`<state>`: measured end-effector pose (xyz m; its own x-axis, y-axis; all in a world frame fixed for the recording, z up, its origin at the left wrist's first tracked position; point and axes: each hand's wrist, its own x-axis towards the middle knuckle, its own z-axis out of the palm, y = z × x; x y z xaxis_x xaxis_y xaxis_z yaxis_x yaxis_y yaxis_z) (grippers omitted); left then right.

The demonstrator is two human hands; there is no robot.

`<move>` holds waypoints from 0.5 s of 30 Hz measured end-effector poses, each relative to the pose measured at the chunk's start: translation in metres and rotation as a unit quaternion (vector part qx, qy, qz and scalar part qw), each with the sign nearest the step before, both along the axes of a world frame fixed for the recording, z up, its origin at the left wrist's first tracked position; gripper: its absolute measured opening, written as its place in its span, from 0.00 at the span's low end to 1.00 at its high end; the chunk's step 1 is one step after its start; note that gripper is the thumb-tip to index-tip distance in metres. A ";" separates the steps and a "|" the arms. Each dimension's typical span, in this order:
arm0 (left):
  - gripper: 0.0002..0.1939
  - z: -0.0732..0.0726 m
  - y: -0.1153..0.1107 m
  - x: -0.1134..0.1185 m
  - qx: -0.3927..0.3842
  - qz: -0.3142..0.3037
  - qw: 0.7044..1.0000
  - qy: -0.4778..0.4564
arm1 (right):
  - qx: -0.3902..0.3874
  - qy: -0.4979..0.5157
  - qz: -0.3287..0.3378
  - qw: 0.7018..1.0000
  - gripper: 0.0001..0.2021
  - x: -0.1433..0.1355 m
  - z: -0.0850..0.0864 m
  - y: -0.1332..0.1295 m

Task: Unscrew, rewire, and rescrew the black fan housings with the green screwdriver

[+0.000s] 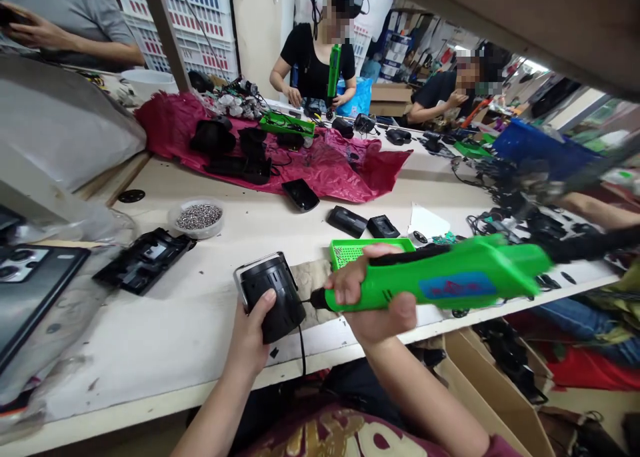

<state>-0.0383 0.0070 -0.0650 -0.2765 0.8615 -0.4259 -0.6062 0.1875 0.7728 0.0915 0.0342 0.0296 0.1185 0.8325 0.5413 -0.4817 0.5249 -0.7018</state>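
Observation:
A black plastic housing with a silvery frame at its top is gripped by my left hand, the thumb across its front. A black cable hangs from the housing. My right hand is wrapped round a green electric screwdriver with a blue label, held nearly level. Its thin bit points left and reaches the right side of the housing; whether a screw is at the tip is hidden. Behind my right hand sits a green perforated tray with small screws. A cloth lies beneath the tool tip.
A bowl of screws and a black molded part stand left on the table. Black shells lie beyond the tray. Farther back, dark parts lie on a magenta plastic sheet. People work across the table and at right.

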 end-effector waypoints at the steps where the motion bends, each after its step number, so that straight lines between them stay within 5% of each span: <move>1: 0.30 0.000 0.000 0.001 -0.002 -0.003 1.000 0.005 | 0.007 -0.004 0.010 1.000 0.17 0.001 0.005 -0.006; 4: 0.32 0.003 0.002 0.003 0.001 -0.012 1.000 0.023 | 0.014 -0.025 0.066 0.997 0.17 -0.004 0.013 -0.021; 8: 0.33 0.004 0.002 0.006 0.016 -0.021 0.999 0.041 | 0.030 -0.039 0.112 0.993 0.18 -0.021 0.002 -0.029; 15: 0.33 0.005 0.002 0.005 0.021 -0.009 0.999 0.036 | 0.010 -0.037 0.104 0.994 0.18 -0.039 -0.014 -0.013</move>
